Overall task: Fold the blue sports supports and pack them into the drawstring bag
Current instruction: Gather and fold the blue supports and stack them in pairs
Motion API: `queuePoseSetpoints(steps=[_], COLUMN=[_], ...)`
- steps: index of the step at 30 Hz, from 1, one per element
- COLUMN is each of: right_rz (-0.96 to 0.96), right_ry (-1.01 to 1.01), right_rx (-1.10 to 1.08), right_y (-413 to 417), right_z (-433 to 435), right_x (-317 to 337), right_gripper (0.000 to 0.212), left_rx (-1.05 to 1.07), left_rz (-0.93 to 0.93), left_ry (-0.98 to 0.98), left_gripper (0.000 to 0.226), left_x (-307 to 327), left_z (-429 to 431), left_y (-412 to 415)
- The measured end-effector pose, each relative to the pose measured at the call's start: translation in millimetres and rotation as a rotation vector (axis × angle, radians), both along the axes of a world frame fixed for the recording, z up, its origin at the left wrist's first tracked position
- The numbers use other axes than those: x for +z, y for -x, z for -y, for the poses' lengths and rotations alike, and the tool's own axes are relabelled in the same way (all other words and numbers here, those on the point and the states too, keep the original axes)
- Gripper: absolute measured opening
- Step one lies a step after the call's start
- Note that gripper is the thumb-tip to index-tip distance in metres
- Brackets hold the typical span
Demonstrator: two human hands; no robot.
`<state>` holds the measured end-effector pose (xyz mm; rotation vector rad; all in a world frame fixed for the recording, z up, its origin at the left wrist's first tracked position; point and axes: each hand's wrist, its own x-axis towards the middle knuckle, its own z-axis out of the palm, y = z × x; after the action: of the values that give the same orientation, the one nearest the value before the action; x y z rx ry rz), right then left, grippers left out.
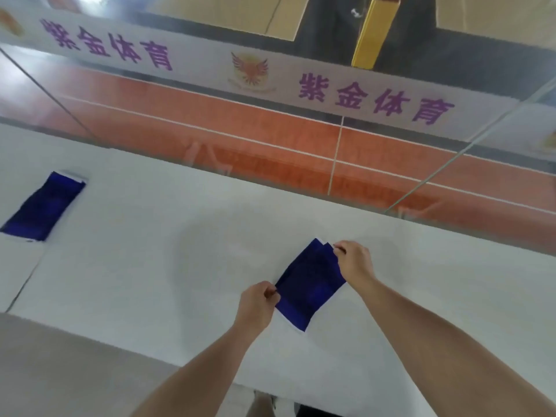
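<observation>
Blue support (pixel 311 284) lies mid-table (pixel 150 266), partly folded. Left hand (pixel 257 308) pinches its near-left edge; right hand (pixel 355 261) pinches its far corner. Second support (pixel 43 206) sits well left of it. Suggest squaring edges before pressing. Bag not visible.

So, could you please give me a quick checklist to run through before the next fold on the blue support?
1. Left hand pinches the near support at its left edge: ok.
2. Right hand pinches its far corner: ok.
3. Support lies on the white table: ok.
4. Layers aligned: not ok, the far corners are offset.
5. Second support lies apart at far left: ok.
6. Drawstring bag within reach: cannot tell, none in view.
</observation>
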<state>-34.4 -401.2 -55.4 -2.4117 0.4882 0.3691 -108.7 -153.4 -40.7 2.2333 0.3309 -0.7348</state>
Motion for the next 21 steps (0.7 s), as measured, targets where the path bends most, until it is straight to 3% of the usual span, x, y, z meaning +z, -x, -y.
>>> queuePoseSetpoints(steps=[10,14,21], right_rz=[-0.014,-0.051,-0.099], right_ry=[0.033,0.065,0.252], right_rx=[0.125,0.138,0.304], right_y=[-27.0,-31.2,-29.7], right_z=[-15.1,-17.0,-19.3], right_x=[-21.3,-27.3,-24.3], right_gripper=[0.036,0.023,0.028], left_rx=[0.116,0.103,0.05], left_rz=[0.001,-0.057,-0.026], left_ry=[-0.045,-0.074,-0.102], left_gripper=[0.01,0.012,0.008], left_x=[-23.1,-31.1,-31.9], left_z=[-3.4,-2.3,-0.4], left_y=[-11.3,-9.8,4.5])
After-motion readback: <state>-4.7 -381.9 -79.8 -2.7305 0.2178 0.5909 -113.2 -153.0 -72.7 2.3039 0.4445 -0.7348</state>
